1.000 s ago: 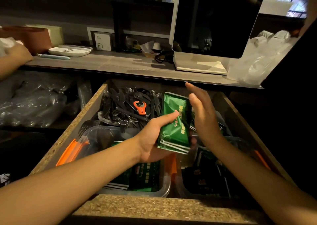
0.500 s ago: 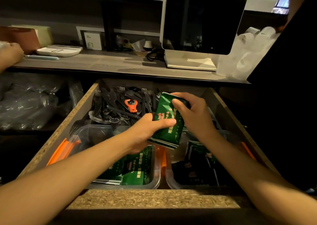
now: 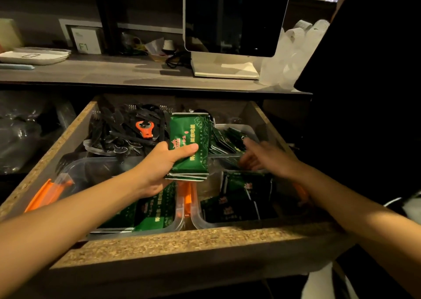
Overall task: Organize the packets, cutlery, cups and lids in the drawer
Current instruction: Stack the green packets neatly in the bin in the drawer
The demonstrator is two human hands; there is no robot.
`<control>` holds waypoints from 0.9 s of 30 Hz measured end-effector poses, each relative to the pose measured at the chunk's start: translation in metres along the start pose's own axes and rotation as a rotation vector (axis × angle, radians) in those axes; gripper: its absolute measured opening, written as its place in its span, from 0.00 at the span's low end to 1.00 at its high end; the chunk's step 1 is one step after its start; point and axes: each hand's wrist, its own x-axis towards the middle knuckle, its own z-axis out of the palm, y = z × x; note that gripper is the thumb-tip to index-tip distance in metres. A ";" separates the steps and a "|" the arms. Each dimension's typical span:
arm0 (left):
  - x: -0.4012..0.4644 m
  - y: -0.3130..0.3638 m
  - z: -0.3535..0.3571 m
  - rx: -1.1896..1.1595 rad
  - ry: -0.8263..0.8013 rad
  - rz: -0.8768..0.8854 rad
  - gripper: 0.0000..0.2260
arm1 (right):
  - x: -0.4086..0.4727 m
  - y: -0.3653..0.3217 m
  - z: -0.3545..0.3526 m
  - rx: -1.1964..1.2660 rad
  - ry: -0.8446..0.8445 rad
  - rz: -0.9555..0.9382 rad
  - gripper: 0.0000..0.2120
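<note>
Green foil packets [image 3: 190, 147], stacked flat, sitting gripped in the left hand [image 3: 159, 164] above the middle of the open drawer [image 3: 159, 241], thumb lying across the front face. Reaching right hand [image 3: 265, 156], fingers spread and holding nothing, toward darker packets [image 3: 227, 139] in the far right tub [image 3: 246, 128]. Probably handling light, thin and slick, sliding apart easily; pinching across the short edges and squaring the stack likely keeping it together. Lying loose at far left: black plastic cutlery [image 3: 118, 130].
</note>
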 end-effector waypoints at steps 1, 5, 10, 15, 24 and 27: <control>0.000 -0.002 0.001 -0.003 -0.018 -0.001 0.15 | 0.001 0.011 0.000 -0.062 -0.010 0.023 0.28; -0.002 -0.006 0.003 -0.003 -0.043 0.005 0.14 | 0.004 0.025 0.008 -0.131 -0.153 0.063 0.24; -0.002 -0.007 0.003 0.002 -0.071 0.028 0.14 | 0.014 0.030 0.020 -0.385 -0.333 0.032 0.24; -0.002 -0.007 0.003 0.008 -0.076 0.038 0.13 | 0.019 0.035 0.020 -0.444 -0.280 -0.113 0.16; 0.007 -0.004 -0.004 0.007 0.136 0.086 0.16 | 0.001 -0.023 0.008 0.427 0.252 -0.305 0.09; 0.010 -0.006 -0.003 0.044 0.161 0.083 0.31 | 0.004 -0.043 0.015 0.532 0.352 -0.301 0.10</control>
